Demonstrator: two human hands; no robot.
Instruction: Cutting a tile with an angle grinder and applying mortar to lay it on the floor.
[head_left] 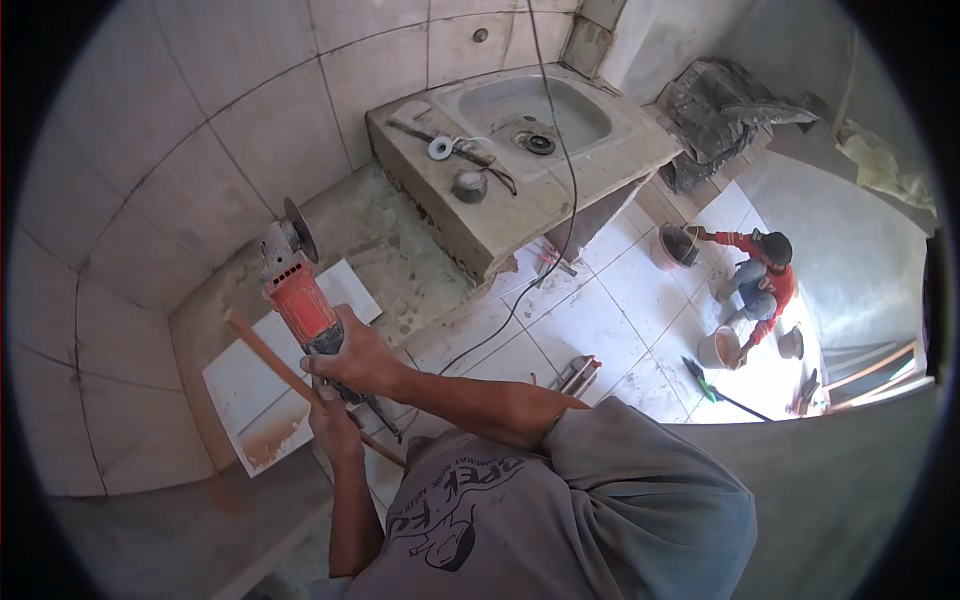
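My right hand is closed around the dark rear body of a red angle grinder. Its disc points up toward the tiled wall, and whether it spins I cannot tell. Just below, my left hand is wrapped round a slim wooden stick, which runs slantwise past the grinder's rear end. Beneath both tools lies a white rectangular panel with brown dust near its lower corner.
A worn counter with a sink carries a white ring-shaped roll and a round grey object. A black cable hangs across it. On the tiled floor at right, a person in red crouches between buckets. A green-and-black brush lies nearer.
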